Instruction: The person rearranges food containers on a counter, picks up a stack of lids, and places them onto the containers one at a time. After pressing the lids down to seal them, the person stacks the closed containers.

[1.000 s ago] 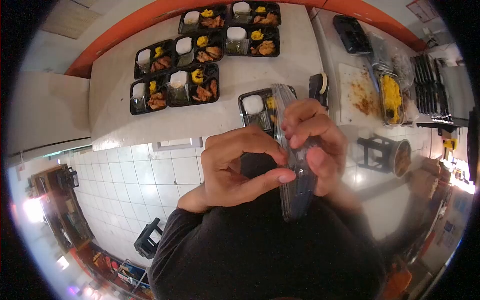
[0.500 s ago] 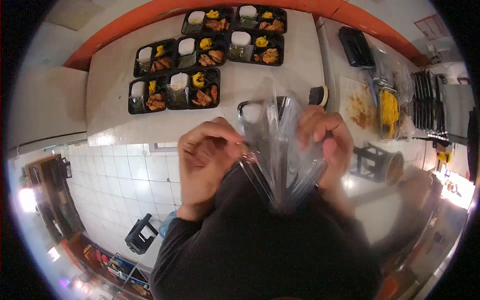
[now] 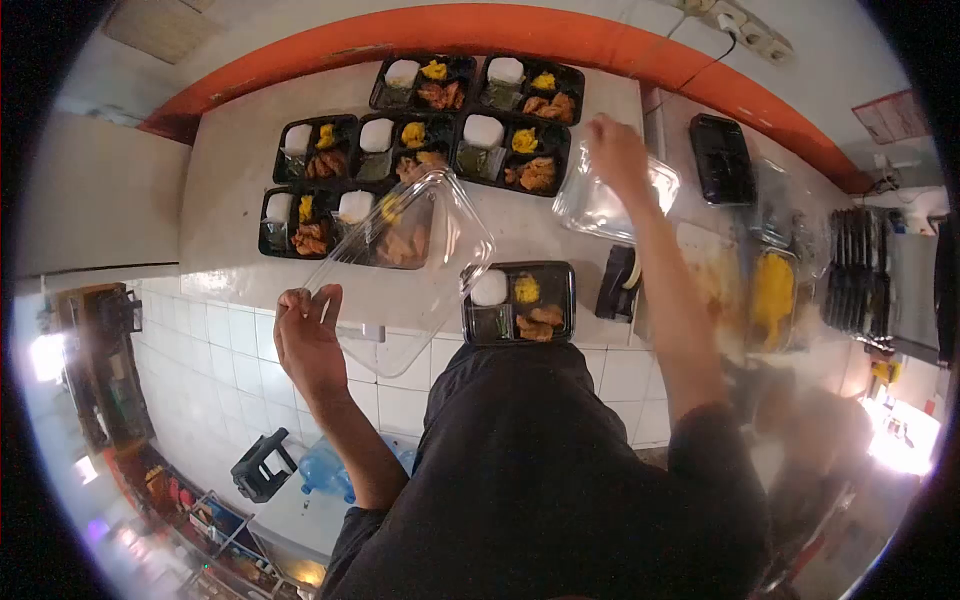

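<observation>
My left hand [image 3: 308, 340] holds one clear plastic lid [image 3: 405, 265] by its near corner, tilted over the counter's front edge. My right hand [image 3: 617, 150] reaches far out and grips the remaining clear lids [image 3: 610, 200] above the counter. Between my arms, an uncovered black meal tray [image 3: 520, 300] with rice, a yellow portion and fried pieces sits at the counter's edge.
Several filled black meal trays [image 3: 430, 130] lie in rows on the white counter [image 3: 240, 190]. To the right stand a black tape dispenser [image 3: 618, 282], a stack of empty black trays [image 3: 722, 158], a container of yellow food [image 3: 775, 285] and a rack of black items [image 3: 855, 260].
Both hands were together in front of my chest, peeling at a stack of clear lids. Now they have parted: the left holds one lid, the right has carried the rest out over the counter.
</observation>
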The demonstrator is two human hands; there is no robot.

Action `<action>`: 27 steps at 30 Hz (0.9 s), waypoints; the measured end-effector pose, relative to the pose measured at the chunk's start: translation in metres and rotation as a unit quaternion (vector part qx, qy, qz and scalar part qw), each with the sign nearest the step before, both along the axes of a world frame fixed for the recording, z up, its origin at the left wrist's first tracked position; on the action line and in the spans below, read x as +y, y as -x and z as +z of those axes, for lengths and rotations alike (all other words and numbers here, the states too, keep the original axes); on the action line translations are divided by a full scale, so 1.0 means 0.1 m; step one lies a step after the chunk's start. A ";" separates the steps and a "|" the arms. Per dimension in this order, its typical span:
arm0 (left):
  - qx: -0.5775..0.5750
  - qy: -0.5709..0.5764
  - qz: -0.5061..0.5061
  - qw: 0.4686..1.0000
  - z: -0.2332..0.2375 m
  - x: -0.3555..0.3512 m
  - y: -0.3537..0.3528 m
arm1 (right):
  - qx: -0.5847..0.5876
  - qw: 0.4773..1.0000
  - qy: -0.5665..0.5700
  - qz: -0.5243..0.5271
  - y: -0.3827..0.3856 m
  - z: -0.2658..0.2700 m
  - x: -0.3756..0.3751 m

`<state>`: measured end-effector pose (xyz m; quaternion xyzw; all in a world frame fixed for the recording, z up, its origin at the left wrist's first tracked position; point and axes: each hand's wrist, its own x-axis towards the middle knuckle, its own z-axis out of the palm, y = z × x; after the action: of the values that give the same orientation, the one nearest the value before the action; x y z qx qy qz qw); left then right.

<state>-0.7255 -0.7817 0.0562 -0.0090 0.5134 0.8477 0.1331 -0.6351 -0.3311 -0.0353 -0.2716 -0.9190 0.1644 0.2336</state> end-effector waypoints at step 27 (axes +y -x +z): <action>-0.039 0.137 -0.208 0.968 -1.86 1.87 0.95 | 0.173 0.728 0.664 -0.016 -0.52 -0.78 -0.58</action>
<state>-0.8203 -0.5942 -0.1293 0.0471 0.6099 0.7218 0.3237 -0.5831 -0.3887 -0.1128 -0.3390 -0.5151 0.7726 0.1511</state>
